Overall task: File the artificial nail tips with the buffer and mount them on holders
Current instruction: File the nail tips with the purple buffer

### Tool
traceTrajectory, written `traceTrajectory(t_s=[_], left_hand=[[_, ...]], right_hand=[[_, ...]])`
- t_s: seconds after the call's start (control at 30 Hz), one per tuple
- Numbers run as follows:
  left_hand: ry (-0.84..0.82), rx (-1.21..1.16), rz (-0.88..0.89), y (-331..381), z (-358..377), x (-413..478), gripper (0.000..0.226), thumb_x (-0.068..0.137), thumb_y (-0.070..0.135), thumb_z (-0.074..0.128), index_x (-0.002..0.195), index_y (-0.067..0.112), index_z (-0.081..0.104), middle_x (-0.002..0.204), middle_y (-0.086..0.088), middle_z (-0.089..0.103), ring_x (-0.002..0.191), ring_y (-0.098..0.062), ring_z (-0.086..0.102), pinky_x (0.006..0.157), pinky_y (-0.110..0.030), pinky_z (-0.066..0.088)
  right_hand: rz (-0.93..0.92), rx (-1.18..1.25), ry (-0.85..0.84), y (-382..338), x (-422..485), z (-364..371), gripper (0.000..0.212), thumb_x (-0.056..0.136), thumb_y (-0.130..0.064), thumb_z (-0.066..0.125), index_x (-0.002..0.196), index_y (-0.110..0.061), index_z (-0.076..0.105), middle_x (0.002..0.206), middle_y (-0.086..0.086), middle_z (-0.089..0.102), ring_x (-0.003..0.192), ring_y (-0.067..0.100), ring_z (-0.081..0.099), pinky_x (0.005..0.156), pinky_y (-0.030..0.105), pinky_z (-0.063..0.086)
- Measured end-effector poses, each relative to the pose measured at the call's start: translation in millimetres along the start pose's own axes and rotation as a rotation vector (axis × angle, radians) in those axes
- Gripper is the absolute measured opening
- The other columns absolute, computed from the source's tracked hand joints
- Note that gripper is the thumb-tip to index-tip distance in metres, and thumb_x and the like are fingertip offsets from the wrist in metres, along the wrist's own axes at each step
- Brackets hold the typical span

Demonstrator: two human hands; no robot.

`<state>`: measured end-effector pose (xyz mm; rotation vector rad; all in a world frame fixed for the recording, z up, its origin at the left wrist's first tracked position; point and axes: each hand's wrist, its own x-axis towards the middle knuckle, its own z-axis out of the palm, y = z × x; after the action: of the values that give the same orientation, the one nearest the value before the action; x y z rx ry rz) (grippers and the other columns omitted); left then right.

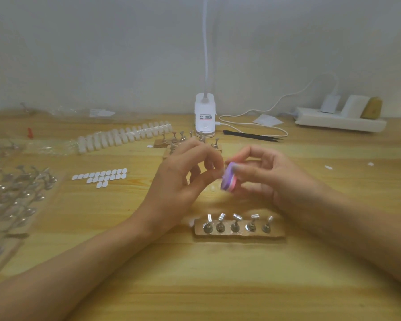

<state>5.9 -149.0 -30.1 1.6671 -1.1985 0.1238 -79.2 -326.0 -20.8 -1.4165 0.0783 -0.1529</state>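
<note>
My right hand (266,179) grips a purple and pink buffer block (228,180) above the middle of the wooden table (148,274). Right beside it, my left hand (183,181) pinches a small clear nail tip (218,173) against the buffer; the tip is blurred and mostly hidden by my fingers. In front of my hands stands a brown base (240,235) with several metal holders (235,224). A second set of holders (183,137) stands behind my hands. A row of white nail tips (123,136) lies at the back left.
A sheet of white adhesive tabs (101,177) lies left of my hands. Many loose metal holders in plastic (14,193) fill the left edge. At the back are a white clamp lamp (205,114), black tweezers (252,136), a cable and a power strip (338,121).
</note>
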Motion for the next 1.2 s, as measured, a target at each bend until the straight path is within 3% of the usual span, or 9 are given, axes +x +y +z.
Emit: traceTrajectory(t_s=[0.1, 0.23, 0.37, 0.6, 0.7, 0.8, 0.9, 1.0, 1.2], left_hand=[[-0.003, -0.011, -0.023, 0.7, -0.4, -0.8, 0.019, 0.089, 0.004, 0.069, 0.081, 0.02, 0.063, 0.089, 0.008, 0.055, 0.077, -0.001, 0.052, 0.061, -0.006, 0.035], [0.01, 0.001, -0.009, 1.2, -0.7, 0.2, 0.019, 0.089, 0.002, 0.069, 0.081, 0.018, 0.063, 0.088, 0.004, 0.056, 0.077, 0.002, 0.052, 0.061, -0.005, 0.035], [-0.021, -0.032, -0.038, 1.7, -1.8, -0.4, 0.015, 0.086, 0.007, 0.073, 0.079, 0.019, 0.066, 0.088, 0.004, 0.054, 0.073, 0.0, 0.05, 0.06, -0.007, 0.035], [-0.057, -0.338, -0.346, -1.8, -7.0, 3.3, 0.009, 0.071, 0.035, 0.076, 0.069, 0.028, 0.071, 0.071, 0.013, 0.061, 0.058, -0.003, 0.043, 0.057, -0.008, 0.038], [-0.093, -0.382, -0.409, -1.5, -10.5, 4.0, 0.011, 0.068, 0.041, 0.076, 0.066, 0.031, 0.071, 0.06, 0.018, 0.056, 0.05, -0.002, 0.033, 0.048, -0.008, 0.03], [-0.128, -0.373, -0.425, -0.2, -13.2, 4.6, 0.017, 0.064, 0.048, 0.075, 0.065, 0.031, 0.071, 0.07, 0.002, 0.057, 0.054, -0.007, 0.033, 0.048, -0.012, 0.029], [-0.167, -0.355, -0.414, 2.9, -13.7, 5.0, 0.018, 0.066, 0.049, 0.074, 0.066, 0.032, 0.071, 0.074, -0.004, 0.059, 0.063, -0.019, 0.035, 0.053, -0.02, 0.029], [-0.194, -0.368, -0.41, 3.5, -14.6, 4.8, 0.02, 0.066, 0.051, 0.076, 0.069, 0.031, 0.072, 0.08, -0.011, 0.064, 0.075, -0.023, 0.039, 0.067, -0.032, 0.029], [-0.229, -0.387, -0.424, 2.9, -16.8, 4.5, 0.014, 0.072, 0.046, 0.075, 0.069, 0.033, 0.072, 0.074, 0.001, 0.064, 0.063, -0.013, 0.044, 0.056, -0.017, 0.032]], right_hand=[[-0.086, 0.058, 0.128, -13.7, 2.0, -8.6, 0.02, 0.08, -0.016, 0.066, 0.096, -0.006, 0.058, 0.099, 0.018, 0.076, 0.083, 0.019, 0.074, 0.072, 0.023, 0.058], [0.006, -0.01, -0.066, 1.9, -2.4, -0.4, 0.014, 0.08, -0.014, 0.071, 0.091, -0.01, 0.064, 0.095, 0.019, 0.075, 0.084, 0.024, 0.073, 0.072, 0.029, 0.06], [-0.127, 0.103, 0.142, -17.2, 7.0, -14.3, 0.018, 0.08, -0.016, 0.066, 0.094, -0.008, 0.059, 0.101, 0.016, 0.076, 0.084, 0.017, 0.074, 0.072, 0.022, 0.058], [-0.101, -0.417, -0.108, -8.3, -4.1, -25.5, 0.013, 0.084, -0.018, 0.072, 0.092, -0.014, 0.062, 0.106, 0.009, 0.076, 0.084, 0.025, 0.074, 0.071, 0.026, 0.057], [-0.111, -0.653, -0.11, -14.2, -2.0, -29.4, 0.011, 0.084, -0.014, 0.075, 0.087, -0.023, 0.07, 0.104, 0.004, 0.075, 0.078, 0.016, 0.073, 0.065, 0.022, 0.053], [-0.257, -1.002, -0.033, -18.6, -2.9, -31.1, 0.015, 0.076, -0.024, 0.081, 0.088, -0.029, 0.075, 0.101, -0.002, 0.071, 0.07, 0.003, 0.052, 0.063, 0.011, 0.038], [-0.393, -0.969, 0.017, -30.6, -8.4, -22.8, 0.037, 0.067, -0.039, 0.08, 0.102, -0.03, 0.075, 0.108, -0.006, 0.064, 0.073, 0.012, 0.048, 0.059, 0.015, 0.042], [-0.469, -0.874, -0.128, -32.8, -16.1, -2.7, 0.04, 0.071, -0.033, 0.081, 0.109, -0.024, 0.074, 0.102, -0.007, 0.067, 0.073, 0.018, 0.059, 0.054, 0.028, 0.052], [-0.639, -1.023, -0.017, -27.2, -23.6, 20.2, 0.024, 0.074, -0.029, 0.078, 0.094, -0.015, 0.078, 0.09, -0.003, 0.067, 0.07, 0.014, 0.063, 0.053, 0.023, 0.052]])
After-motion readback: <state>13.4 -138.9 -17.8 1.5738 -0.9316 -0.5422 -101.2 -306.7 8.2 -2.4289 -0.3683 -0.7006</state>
